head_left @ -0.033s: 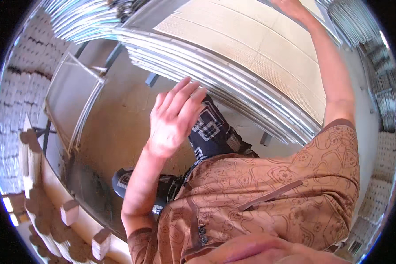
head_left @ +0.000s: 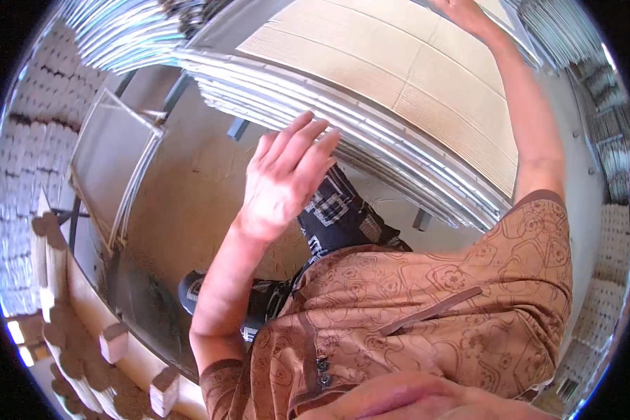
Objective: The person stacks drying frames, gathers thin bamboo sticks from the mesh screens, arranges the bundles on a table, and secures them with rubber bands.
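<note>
A stack of thin silvery metal frames (head_left: 343, 115) lies ahead of me, with a ribbed cream cardboard sheet (head_left: 371, 63) on top. My left hand (head_left: 283, 175) is raised palm down in front of the stack's near edge. Its fingers are stretched and a little apart, and nothing shows in them. The fingertips overlap the edge in the picture; whether they touch it I cannot tell. My right arm reaches over the far right of the sheet. At the top rim, my right hand (head_left: 462, 10) is partly cut off, and its fingers are hidden.
More silvery frames (head_left: 122, 38) are piled at the far left, and another pile (head_left: 556, 35) stands at the far right. An angular metal frame (head_left: 136, 115) stands left of my legs. Wooden blocks (head_left: 115, 343) on a beam sit at the lower left. Grey supports (head_left: 238, 127) hold up the stack.
My left hand has shifted slightly right and up along the stack's edge. My right hand stays about where it was.
</note>
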